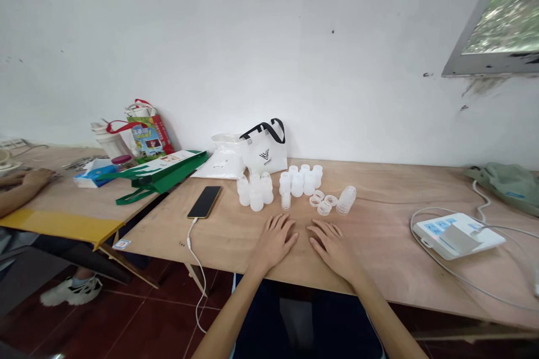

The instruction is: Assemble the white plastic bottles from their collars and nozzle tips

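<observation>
A white wall (210, 39) stands behind your wooden table (387, 258). Your left hand (273, 242) lies palm down near the front edge, its fingers slightly spread, just in front of a small ribbed translucent piece (286, 202). Your right hand (333, 245) rests likewise, fingers loosely spread, near the clear rings (324, 210) and a domed translucent piece (346, 200). Beyond them stand the white bottles (297, 184), with a frosted cluster (256, 196) to their left (a phone (205, 202) lies farther left, plugged into a white cable (189, 243)).
</observation>
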Tool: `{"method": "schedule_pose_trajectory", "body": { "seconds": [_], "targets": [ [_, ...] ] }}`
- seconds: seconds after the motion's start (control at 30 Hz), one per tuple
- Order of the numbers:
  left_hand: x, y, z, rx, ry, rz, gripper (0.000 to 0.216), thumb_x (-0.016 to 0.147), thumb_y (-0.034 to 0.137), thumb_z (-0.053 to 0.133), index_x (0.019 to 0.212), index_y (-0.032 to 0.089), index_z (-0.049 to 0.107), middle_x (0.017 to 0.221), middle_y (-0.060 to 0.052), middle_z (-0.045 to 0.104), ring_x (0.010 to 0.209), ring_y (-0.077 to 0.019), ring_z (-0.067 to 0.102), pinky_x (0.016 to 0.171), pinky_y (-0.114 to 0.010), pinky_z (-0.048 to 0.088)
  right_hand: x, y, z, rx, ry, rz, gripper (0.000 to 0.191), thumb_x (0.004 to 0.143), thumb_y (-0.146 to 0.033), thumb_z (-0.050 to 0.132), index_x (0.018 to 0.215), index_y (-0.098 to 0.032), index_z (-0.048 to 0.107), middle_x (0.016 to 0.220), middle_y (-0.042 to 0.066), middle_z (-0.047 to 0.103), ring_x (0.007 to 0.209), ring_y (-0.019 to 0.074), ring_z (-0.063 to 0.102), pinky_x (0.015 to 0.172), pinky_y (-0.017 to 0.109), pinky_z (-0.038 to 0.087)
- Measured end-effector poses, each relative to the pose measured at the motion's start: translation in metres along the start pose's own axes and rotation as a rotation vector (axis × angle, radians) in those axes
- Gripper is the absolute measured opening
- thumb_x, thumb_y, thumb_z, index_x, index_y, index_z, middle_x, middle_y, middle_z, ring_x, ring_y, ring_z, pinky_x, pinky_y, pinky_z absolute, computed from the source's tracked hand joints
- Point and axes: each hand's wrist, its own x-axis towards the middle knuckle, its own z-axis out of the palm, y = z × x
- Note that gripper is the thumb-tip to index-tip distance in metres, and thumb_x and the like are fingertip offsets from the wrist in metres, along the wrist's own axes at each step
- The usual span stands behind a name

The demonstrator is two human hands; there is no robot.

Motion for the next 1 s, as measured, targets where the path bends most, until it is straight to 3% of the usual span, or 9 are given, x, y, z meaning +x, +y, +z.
{"method": "schedule_pose_trajectory", "body": {
  "seconds": [1.0],
  "targets": [
    [-0.0001,-0.0011,0.0009,0.016,0.002,0.001,0.038,0.105,0.046,0.043,0.136,0.027,0.057,0.149,-0.008,0.055,0.141,-0.0282,0.047,0.119,-0.052,0.035,0.0003,-0.0008,-0.0008,-0.005,-0.028,0.01,0.035,0.106,-0.037,0.043,0.133,-0.027,0.062,0.146,0.008,0.06,0.135,0.0266,0.054,0.115,0.052,0.04]
  ]
}}
